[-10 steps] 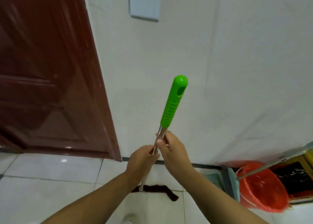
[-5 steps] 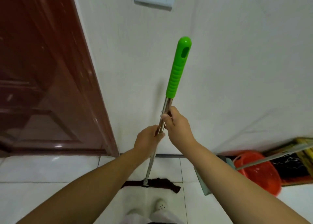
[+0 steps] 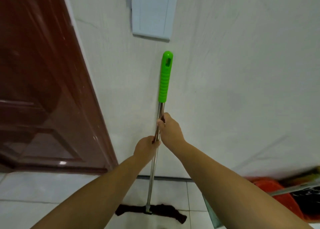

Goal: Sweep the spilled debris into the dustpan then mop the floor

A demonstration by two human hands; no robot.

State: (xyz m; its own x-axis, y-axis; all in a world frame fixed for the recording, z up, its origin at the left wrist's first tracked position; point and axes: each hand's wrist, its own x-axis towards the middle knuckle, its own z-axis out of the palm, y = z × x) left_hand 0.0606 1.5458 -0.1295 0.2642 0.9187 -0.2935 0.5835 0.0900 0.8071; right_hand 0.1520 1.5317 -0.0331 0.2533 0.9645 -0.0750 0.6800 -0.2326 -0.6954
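Observation:
The mop stands nearly upright against the white wall, its green handle grip point(image 3: 165, 76) topping a steel pole point(image 3: 152, 173). My right hand point(image 3: 170, 128) grips the pole just below the green grip. My left hand point(image 3: 146, 146) holds the pole a little lower. The dark mop head point(image 3: 162, 210) lies flat on the white tiled floor point(image 3: 52, 190) close to the wall. No dustpan or debris can be made out for certain.
A dark red door point(image 3: 39, 99) fills the left. A white wall plate point(image 3: 154, 12) sits above the mop. At lower right stand an orange bucket point(image 3: 278, 194), a pale green panel point(image 3: 212, 213) and a slanted metal handle point(image 3: 297, 188).
The mop pole has swung from leaning right to almost vertical and closer to the wall. Both hands stayed on the pole. The view has tilted upward, showing more of the wall plate.

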